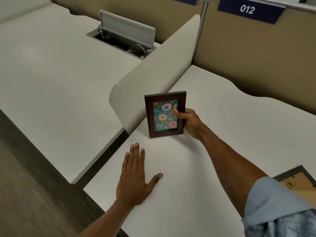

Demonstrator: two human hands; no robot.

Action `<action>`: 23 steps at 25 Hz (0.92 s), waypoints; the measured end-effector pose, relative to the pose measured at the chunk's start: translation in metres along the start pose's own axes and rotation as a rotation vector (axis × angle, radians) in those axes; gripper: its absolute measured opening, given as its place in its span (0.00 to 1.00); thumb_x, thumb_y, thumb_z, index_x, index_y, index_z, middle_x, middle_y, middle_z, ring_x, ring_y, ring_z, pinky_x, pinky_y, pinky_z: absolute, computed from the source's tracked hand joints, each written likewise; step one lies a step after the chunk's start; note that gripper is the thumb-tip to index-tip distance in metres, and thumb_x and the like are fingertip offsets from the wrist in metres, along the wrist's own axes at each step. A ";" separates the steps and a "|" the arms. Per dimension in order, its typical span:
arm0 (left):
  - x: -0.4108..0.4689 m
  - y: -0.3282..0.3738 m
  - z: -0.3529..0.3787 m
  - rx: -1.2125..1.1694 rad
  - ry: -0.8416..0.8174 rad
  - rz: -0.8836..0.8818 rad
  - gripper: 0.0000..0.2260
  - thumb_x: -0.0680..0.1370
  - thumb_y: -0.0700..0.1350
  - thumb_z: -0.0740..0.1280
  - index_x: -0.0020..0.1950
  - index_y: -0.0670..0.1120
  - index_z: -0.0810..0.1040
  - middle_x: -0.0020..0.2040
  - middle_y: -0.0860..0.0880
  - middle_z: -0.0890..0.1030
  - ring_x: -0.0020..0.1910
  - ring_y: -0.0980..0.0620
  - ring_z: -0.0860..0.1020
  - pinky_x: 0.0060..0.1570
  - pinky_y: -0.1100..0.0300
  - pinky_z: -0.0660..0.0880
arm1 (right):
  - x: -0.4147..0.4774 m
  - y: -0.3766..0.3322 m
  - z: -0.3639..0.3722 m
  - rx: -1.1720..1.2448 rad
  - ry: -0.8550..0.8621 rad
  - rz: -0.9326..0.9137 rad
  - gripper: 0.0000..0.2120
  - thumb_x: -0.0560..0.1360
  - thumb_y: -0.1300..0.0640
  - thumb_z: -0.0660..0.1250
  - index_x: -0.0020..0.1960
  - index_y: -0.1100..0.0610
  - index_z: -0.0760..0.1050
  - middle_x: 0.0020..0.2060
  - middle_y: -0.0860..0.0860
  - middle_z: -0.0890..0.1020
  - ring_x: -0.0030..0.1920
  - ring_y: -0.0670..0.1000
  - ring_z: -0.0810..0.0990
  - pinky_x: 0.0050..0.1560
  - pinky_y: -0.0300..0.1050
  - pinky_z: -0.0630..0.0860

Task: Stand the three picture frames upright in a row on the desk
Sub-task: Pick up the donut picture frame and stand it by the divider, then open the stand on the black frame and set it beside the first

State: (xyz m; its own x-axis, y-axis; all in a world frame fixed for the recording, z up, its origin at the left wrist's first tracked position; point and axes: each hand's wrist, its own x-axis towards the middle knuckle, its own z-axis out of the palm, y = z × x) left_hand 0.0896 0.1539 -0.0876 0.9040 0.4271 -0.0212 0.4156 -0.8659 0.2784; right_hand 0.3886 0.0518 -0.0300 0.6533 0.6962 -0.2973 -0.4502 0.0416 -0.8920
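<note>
A dark brown picture frame (164, 115) with a doughnut print stands upright on the white desk (222, 120), close to the cream divider panel. My right hand (188, 121) grips its right edge, thumb on the glass. My left hand (136, 175) lies flat on the desk in front of the frame, fingers spread, holding nothing. A second frame (297, 181) lies face down at the right edge of the view, its tan back and a brass clip showing, partly hidden by my blue sleeve. No third frame is in view.
The cream divider panel (153, 72) separates this desk from the neighbouring desk (51, 65), which has an open cable hatch (126, 36). A tan partition wall with a blue "012" label (248, 10) stands behind. Dark floor lies at lower left.
</note>
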 end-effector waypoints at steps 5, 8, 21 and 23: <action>-0.001 0.001 -0.001 -0.017 -0.003 -0.005 0.48 0.79 0.78 0.52 0.89 0.50 0.43 0.90 0.50 0.37 0.89 0.50 0.35 0.86 0.45 0.45 | -0.026 0.001 -0.018 -0.228 0.094 -0.024 0.26 0.73 0.52 0.79 0.70 0.56 0.80 0.63 0.61 0.87 0.64 0.61 0.86 0.66 0.59 0.81; -0.003 0.002 -0.005 -0.011 -0.035 -0.020 0.47 0.80 0.78 0.51 0.89 0.49 0.47 0.90 0.48 0.40 0.89 0.49 0.37 0.87 0.45 0.44 | -0.068 0.008 -0.033 -0.372 0.272 -0.062 0.35 0.73 0.57 0.82 0.77 0.56 0.73 0.69 0.58 0.81 0.68 0.57 0.82 0.69 0.52 0.79; -0.052 0.231 0.014 -0.580 -0.144 0.122 0.10 0.80 0.41 0.75 0.61 0.45 0.83 0.72 0.46 0.79 0.75 0.44 0.75 0.69 0.47 0.75 | -0.359 0.059 -0.113 -0.385 1.079 -0.229 0.19 0.76 0.62 0.79 0.64 0.51 0.81 0.59 0.49 0.85 0.57 0.46 0.85 0.52 0.36 0.83; -0.043 0.278 0.016 -0.614 -0.242 0.200 0.13 0.81 0.43 0.74 0.65 0.45 0.81 0.70 0.46 0.79 0.71 0.44 0.78 0.65 0.55 0.75 | -0.388 0.063 -0.131 -0.435 1.211 -0.217 0.19 0.76 0.66 0.78 0.63 0.53 0.81 0.57 0.53 0.85 0.55 0.51 0.85 0.52 0.45 0.85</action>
State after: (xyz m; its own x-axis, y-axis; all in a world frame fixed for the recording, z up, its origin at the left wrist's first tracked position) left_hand 0.1677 -0.1093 -0.0251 0.9840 0.1427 -0.1071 0.1712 -0.5872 0.7911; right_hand 0.1862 -0.3101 -0.0158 0.9203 -0.3884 -0.0467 -0.1829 -0.3218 -0.9290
